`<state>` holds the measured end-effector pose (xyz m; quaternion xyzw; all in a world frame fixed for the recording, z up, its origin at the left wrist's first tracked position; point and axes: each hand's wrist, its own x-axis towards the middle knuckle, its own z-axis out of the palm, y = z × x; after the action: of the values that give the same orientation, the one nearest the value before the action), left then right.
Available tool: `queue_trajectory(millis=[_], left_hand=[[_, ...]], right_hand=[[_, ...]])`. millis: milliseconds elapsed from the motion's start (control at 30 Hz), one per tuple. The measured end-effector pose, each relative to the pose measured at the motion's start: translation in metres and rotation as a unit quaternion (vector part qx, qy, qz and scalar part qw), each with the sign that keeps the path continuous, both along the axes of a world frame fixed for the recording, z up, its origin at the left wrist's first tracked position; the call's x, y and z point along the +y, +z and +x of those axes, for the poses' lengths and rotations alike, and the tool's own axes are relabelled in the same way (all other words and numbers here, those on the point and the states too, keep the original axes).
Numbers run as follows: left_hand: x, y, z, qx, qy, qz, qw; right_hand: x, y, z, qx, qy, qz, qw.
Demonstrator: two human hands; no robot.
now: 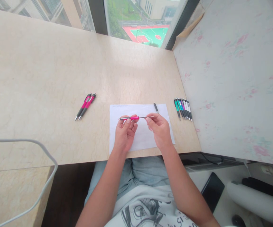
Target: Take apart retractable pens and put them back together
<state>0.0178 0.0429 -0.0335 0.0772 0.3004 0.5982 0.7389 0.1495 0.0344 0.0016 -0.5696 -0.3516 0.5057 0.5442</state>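
My left hand (125, 131) is closed round the pink barrel of a pen (131, 118), held level over a white sheet of paper (143, 134). My right hand (159, 128) pinches the thin refill (146, 117) that sticks out of the barrel's right end. A dark pen part (155, 107) lies on the paper just beyond my right hand. Two pink pens (86, 105) lie side by side to the left of the paper. Several pens in green, blue, pink and white (183, 108) lie in a row to the right.
The beige stone tabletop (44, 69) runs to a window at the back. A wall with pale pink marks (235, 78) closes the right side. A white cable (42, 148) loops over the table's near left corner. My lap lies below the table edge.
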Motion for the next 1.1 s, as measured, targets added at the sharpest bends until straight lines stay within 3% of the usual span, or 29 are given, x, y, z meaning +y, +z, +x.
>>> queue_trajectory(millis=[133,233,300,367,467,600,900,967,1100], left_hand=[[0.0,-0.004,-0.001,-0.005,-0.004,-0.006,1.0],[0.0,-0.005,-0.001,-0.01,0.0,-0.011,1.0],[0.0,-0.004,-0.001,-0.014,0.002,-0.012,1.0],[0.0,-0.002,-0.001,-0.017,0.004,-0.01,1.0],[0.0,-0.001,-0.001,-0.013,0.004,-0.015,1.0],[0.001,-0.001,-0.001,-0.007,0.001,-0.021,1.0],[0.002,-0.006,-0.001,-0.006,-0.003,-0.008,1.0],[0.002,-0.006,-0.001,-0.004,-0.004,-0.006,1.0],[0.002,-0.006,0.0,0.002,-0.007,-0.004,1.0]], right_hand=[[-0.004,0.002,0.006,-0.041,0.047,0.013,0.998],[0.001,-0.003,0.02,-0.16,0.059,0.006,0.985],[0.008,-0.01,0.032,-0.31,0.019,-0.007,0.951],[0.017,-0.018,0.043,-0.459,-0.013,-0.012,0.888],[0.028,-0.027,0.052,-0.576,-0.028,-0.027,0.817],[0.033,-0.034,0.054,-0.608,-0.042,-0.034,0.792],[0.04,-0.035,0.065,-0.589,-0.061,0.004,0.806],[0.033,-0.031,0.066,-0.543,-0.063,0.023,0.837],[0.006,-0.017,0.071,-0.357,-0.04,0.022,0.933]])
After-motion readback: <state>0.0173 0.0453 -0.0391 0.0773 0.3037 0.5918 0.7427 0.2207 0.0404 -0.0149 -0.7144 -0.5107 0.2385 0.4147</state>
